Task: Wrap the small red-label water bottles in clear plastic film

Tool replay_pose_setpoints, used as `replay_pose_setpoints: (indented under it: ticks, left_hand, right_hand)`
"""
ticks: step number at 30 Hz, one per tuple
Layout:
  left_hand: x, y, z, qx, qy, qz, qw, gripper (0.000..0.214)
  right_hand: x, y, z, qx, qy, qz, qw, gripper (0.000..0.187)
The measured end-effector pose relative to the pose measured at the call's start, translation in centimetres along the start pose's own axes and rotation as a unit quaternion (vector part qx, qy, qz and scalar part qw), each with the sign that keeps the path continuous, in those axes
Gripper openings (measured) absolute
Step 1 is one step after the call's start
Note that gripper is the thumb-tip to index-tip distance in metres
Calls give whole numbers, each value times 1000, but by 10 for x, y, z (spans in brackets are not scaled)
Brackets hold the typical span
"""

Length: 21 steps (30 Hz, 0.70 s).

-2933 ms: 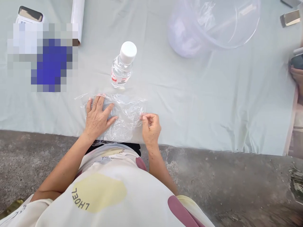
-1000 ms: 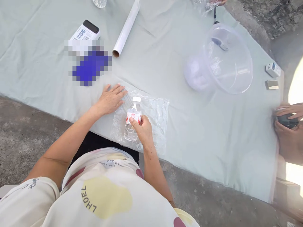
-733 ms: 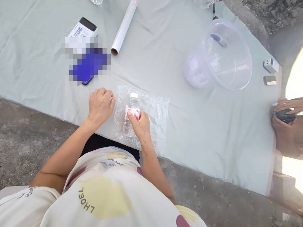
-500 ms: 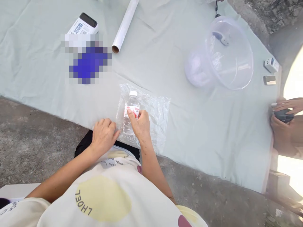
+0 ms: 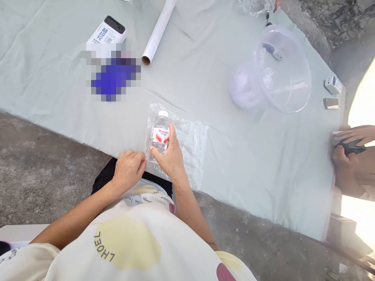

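Note:
A clear plastic water bottle (image 5: 160, 134) with a white cap and a red-and-white label lies on a sheet of clear plastic film (image 5: 191, 150) at the table's near edge. My right hand (image 5: 171, 158) is around the bottle's lower right side, the thumb across its lower part and the index finger along its right edge. At the film's left edge, my left hand (image 5: 129, 167) is closed, thumb and forefinger pressed together on the film. Its other fingers are curled under and partly hidden.
Beyond the film lie a white roll (image 5: 158, 33), a white device with a dark end (image 5: 109, 30) and a blurred blue patch (image 5: 114, 78). A clear plastic tub (image 5: 283, 70) is at right, near two small boxes (image 5: 332, 85). Another person's hands (image 5: 351, 140) hold a dark object at far right.
The bottle has turned so more of its label faces up. My right thumb has slid down off the label, and the fingers have spread along its side. My left thumb has drawn in.

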<state>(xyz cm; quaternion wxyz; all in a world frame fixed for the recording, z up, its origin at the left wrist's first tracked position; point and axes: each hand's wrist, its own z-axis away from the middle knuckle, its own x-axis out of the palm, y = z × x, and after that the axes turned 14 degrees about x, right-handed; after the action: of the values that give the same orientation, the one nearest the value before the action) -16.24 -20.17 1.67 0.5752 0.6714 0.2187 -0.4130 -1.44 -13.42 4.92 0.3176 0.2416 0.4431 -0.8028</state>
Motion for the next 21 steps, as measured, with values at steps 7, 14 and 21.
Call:
replay_pose_setpoints:
  ticks: [7, 14, 21]
  left_hand:
    - [-4, -1, 0, -12, -11, 24, 1000, 13]
    - [-4, 7, -5, -53, -9, 5, 999, 42]
    - [-1, 13, -11, -46, 28, -32, 998, 54]
  right_hand:
    - [0, -1, 2, -7, 18, 34, 999, 87]
    - [-38, 22, -82, -82, 148, 45, 985, 42]
    - [-52, 23, -136, -106, 133, 65, 983, 11]
